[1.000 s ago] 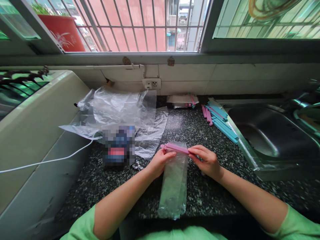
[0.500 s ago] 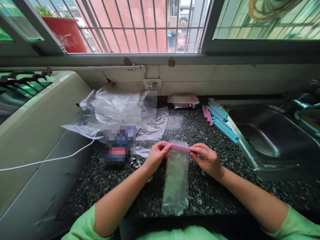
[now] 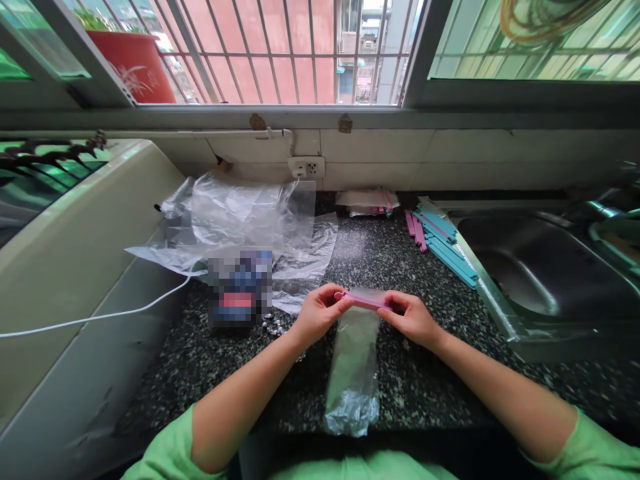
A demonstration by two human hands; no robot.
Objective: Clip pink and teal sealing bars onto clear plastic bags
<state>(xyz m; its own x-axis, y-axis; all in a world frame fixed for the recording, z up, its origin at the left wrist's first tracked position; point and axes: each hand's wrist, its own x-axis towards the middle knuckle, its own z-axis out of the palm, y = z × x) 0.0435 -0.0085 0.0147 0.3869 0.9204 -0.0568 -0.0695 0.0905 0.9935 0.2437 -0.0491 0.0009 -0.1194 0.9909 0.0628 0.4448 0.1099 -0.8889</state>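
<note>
A long pink bag clip (image 3: 367,301) lies across the upper part of a clear plastic bag (image 3: 353,367). My left hand (image 3: 323,310) pinches the clip's left end between thumb and fingers. At the other end, my right hand (image 3: 407,317) grips the clip the same way. A short strip of the bag sticks out beyond the clip; its lower part hangs down toward the counter's front edge, crinkled at the bottom. Whether the clip is snapped closed cannot be made out.
Clear plastic bags (image 3: 250,213) are heaped at the back left, beside a blurred-out object (image 3: 240,300) and small shiny pieces (image 3: 273,325). Blue and pink clips (image 3: 443,243) lie by the sink (image 3: 530,260). A flat packet (image 3: 367,200) rests near the wall. A white cable (image 3: 100,320) crosses at left.
Both hands have turned the clip slightly and brought it a little lower, with fingers closer along it. More of the bag's top edge shows beyond the clip.
</note>
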